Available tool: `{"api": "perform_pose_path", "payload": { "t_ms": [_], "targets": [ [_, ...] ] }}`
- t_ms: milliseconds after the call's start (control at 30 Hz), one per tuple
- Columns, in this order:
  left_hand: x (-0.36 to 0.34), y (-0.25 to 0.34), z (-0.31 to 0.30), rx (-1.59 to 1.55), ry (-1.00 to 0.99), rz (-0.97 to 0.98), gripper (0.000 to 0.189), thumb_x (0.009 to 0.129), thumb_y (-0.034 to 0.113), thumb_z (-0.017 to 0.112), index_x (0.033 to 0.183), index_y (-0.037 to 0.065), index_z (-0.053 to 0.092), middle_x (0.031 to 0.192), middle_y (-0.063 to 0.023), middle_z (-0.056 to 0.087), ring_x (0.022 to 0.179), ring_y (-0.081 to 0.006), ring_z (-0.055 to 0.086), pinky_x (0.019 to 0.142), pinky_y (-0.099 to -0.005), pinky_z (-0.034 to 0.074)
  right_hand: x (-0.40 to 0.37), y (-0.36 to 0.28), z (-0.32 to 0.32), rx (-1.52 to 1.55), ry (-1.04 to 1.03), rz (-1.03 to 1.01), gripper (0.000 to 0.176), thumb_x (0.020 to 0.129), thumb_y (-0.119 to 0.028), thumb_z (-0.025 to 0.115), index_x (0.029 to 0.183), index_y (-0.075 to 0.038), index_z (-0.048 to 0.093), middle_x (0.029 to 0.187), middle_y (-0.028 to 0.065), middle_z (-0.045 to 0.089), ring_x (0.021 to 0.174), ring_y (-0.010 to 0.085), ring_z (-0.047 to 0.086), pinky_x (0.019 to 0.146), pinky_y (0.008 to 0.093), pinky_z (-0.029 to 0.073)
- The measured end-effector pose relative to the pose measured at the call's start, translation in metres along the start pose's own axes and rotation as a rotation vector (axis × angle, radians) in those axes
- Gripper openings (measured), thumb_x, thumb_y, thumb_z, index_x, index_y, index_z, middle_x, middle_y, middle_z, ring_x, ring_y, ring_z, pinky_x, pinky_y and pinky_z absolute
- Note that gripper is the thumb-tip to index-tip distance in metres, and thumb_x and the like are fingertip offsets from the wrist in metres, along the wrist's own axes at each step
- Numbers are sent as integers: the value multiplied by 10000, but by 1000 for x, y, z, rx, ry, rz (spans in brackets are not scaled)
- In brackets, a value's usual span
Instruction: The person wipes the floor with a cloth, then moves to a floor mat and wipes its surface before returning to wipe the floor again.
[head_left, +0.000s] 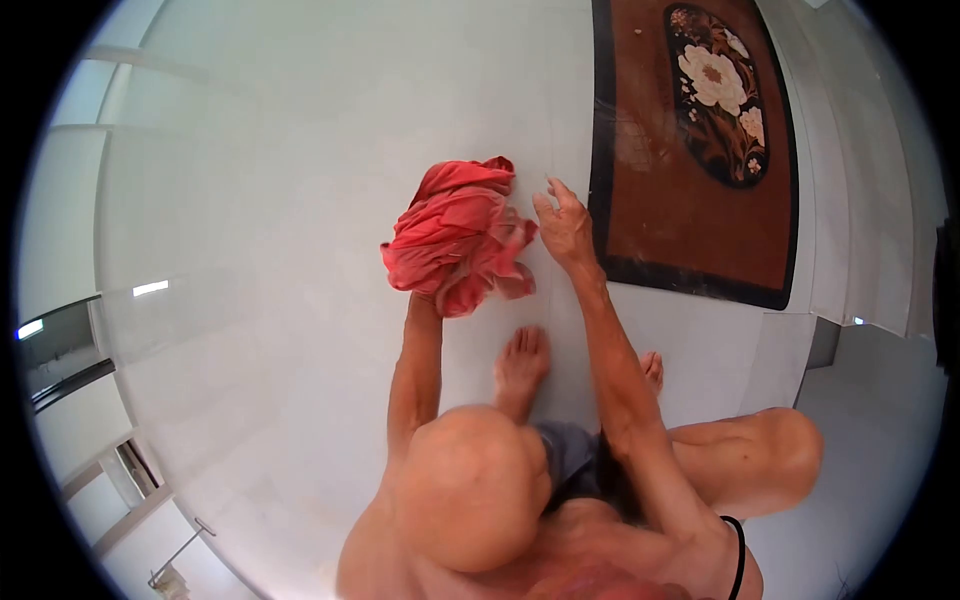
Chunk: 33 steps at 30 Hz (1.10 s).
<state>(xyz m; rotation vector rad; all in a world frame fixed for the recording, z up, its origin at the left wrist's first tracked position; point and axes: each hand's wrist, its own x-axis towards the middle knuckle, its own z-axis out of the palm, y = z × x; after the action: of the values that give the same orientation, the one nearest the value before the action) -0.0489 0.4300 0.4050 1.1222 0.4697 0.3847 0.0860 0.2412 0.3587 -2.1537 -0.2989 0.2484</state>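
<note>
A crumpled red cloth (455, 235) is bunched up over the pale floor, left of the middle of the head view. My left arm reaches up to its lower edge, and the cloth covers my left hand, so its fingers are hidden. To the right of the cloth, my right hand (566, 225) is held out apart from it, beside the dark border of the brown mat. Thumb and forefinger of my right hand are extended and apart, with nothing visible held firmly between them.
A brown mat (650, 220) with a black border and a flower pattern lies at the upper right. My bare feet (522, 365) and bent knees are below the cloth. A thin metal rod (180, 553) stands at the lower left. Pale curtain-like panels line the right edge.
</note>
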Motion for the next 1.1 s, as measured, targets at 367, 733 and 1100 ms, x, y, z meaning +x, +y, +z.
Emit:
{"api": "perform_pose_path", "payload": {
  "t_ms": [367,733,1100],
  "targets": [
    [-21,-6,8,10,-40,-70,433,1052,304,723,1397,58,630,1318,-69,695,1207,-242,679,1023,-385,560,13,12,-4,369,-402,312,440,1112,-387,631,1248,19,732,1033,148,790,932,220,766,902,356,603],
    [-37,-4,6,62,-78,-105,369,1039,278,734,1337,73,663,1247,-44,711,1163,-228,691,979,-372,562,37,-22,12,1578,-493,771,250,1074,-143,668,1287,-25,725,1218,75,771,1088,185,724,998,362,596],
    [-47,-21,24,322,-92,-56,306,1025,252,745,1278,87,695,1177,-19,726,1119,-215,702,935,-358,563,23,-63,-40,449,-714,-146,308,1016,-76,671,1311,-30,744,1203,58,784,1125,200,718,1025,352,551]
  ]
}}
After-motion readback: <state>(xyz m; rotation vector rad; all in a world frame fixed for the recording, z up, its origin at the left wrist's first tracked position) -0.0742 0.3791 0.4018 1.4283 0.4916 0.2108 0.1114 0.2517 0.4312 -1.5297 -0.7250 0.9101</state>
